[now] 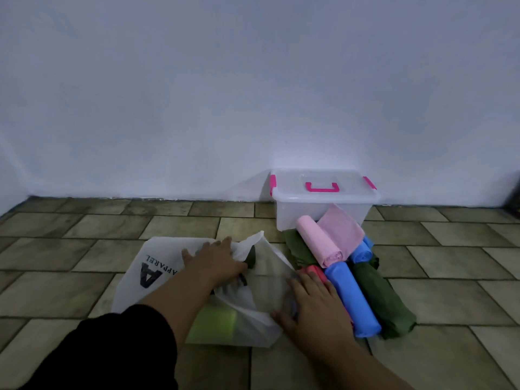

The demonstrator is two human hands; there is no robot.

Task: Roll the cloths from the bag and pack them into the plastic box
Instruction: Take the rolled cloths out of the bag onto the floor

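Observation:
A white plastic bag [146,263] printed with black letters lies on the tiled floor. My left hand [213,263] lies flat on the bag's upper part, fingers spread, beside a dark cloth [250,258] at the bag's mouth. My right hand [315,302] presses flat on the bag's right edge and on a red rolled cloth [312,270]. A light green cloth [213,322] shows through the bag. To the right lie rolled cloths: pink [318,240], blue [351,296], dark green [382,299]. The clear plastic box [323,201] with pink latches stands shut by the wall.
A white wall rises behind the box. An unrolled pink cloth [340,226] leans against the box front, and a second blue roll [363,251] lies behind the pile. A flat green cloth [298,249] lies under the pink roll. Bare tiles spread left and right.

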